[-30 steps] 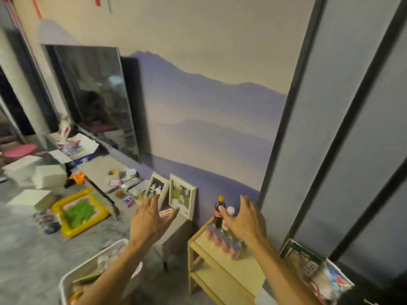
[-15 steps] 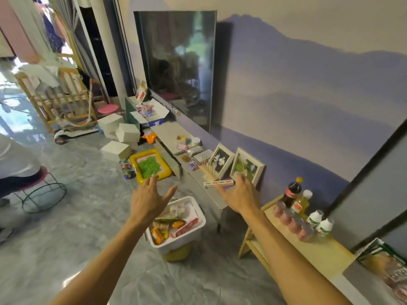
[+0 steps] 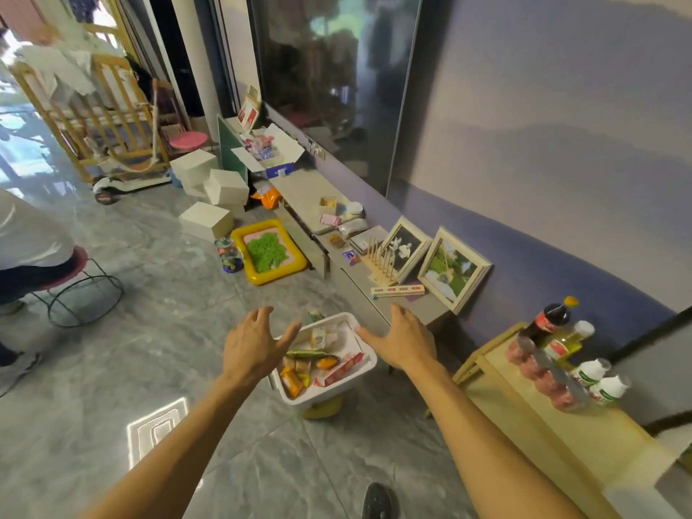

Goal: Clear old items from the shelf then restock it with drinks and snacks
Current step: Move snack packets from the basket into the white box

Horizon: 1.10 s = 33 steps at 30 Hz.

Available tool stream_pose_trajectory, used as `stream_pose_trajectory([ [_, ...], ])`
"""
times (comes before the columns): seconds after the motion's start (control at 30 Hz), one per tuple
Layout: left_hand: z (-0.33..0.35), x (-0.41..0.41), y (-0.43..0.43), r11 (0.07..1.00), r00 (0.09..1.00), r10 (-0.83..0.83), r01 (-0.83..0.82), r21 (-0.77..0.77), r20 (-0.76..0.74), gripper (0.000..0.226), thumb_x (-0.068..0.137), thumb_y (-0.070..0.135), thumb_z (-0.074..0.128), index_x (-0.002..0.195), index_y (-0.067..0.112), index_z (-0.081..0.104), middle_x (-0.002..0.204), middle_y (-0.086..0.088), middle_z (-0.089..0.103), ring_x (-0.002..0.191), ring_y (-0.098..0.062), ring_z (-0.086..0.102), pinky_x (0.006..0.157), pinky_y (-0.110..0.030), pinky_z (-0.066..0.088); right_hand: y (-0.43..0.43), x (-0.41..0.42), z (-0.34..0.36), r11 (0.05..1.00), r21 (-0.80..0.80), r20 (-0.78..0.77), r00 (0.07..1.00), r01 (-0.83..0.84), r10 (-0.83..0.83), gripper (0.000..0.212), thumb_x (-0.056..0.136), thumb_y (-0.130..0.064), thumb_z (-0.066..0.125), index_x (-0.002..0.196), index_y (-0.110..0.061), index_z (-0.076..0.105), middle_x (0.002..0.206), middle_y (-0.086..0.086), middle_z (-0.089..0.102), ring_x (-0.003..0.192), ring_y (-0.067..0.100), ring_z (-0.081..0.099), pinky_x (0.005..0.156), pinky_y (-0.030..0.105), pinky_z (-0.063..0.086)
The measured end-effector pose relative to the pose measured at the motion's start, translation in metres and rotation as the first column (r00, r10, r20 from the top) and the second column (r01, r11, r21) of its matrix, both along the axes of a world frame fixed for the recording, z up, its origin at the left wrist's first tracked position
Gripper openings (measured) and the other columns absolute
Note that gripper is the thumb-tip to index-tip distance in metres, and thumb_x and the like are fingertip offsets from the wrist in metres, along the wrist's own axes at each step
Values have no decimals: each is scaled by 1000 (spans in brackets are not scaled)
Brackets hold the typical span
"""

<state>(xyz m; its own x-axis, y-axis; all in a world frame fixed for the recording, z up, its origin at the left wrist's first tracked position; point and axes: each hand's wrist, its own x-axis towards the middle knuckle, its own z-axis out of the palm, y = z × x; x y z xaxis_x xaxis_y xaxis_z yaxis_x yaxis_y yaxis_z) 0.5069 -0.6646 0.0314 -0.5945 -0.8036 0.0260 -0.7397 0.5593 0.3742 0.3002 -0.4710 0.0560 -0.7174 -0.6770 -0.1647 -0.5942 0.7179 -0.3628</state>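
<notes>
Above the snack bin [image 3: 365,372], both hands [image 3: 251,346] [image 3: 406,340] spread empty

Bare forearms [image 3: 468,425], no sleeves; dark shoe [image 3: 377,501].

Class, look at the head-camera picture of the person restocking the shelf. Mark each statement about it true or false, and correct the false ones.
1. Both hands are empty. True: the left hand and right hand are open with fingers spread.
2. The white bin holds snack packets. True.
3. The dark cola bottle lies on the floor. False: it stands upright on the wooden shelf.
4. The shelf top is bare. False: it carries bottles and a pack of pink cups.
5. Two picture frames lean against the wall. True.
</notes>
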Motion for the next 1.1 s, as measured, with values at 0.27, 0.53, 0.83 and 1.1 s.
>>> stream_pose_trajectory([
  [0.27, -42, -66, -48, 996, 994, 54, -61, 72, 95, 98, 85, 93, 40, 151, 21, 51, 147, -9, 61, 125, -31, 64, 98, -47, 57, -78, -76, -65, 991, 81, 103, 989, -111, 102, 109, 83, -91, 54, 160, -16, 32, 161, 11, 45, 143, 32, 50, 103, 46, 50],
  [0.53, -95, -116, -88, 972, 956, 87, -143, 187, 280, 91, 88, 87, 47, 152, 23, 50, 149, -7, 59, 125, -32, 63, 99, -47, 55, -156, -133, -146, 968, 139, 236, 956, -211, 174, 102, 76, -92, 58, 149, -21, 48, 146, 8, 59, 127, 31, 61, 90, 40, 50],
  [0.83, -209, -142, -140, 958, 918, 6, -119, 261, 396, 77, 91, 82, 50, 146, 27, 52, 141, -5, 64, 108, -30, 71, 91, -45, 59, -216, -158, -271, 933, 268, 321, 935, -240, 149, 103, 78, -86, 61, 152, -17, 44, 149, 12, 55, 133, 35, 56, 104, 49, 51],
  [1.1, -391, -159, -183, 929, 874, -208, 35, 369, 439, 83, 84, 81, 53, 148, 28, 51, 149, -3, 57, 130, -28, 59, 107, -44, 48, -267, -151, -436, 951, 268, 376, 925, -153, 43, 103, 84, -71, 73, 161, -16, 31, 162, 13, 40, 142, 37, 46, 109, 50, 45],
])
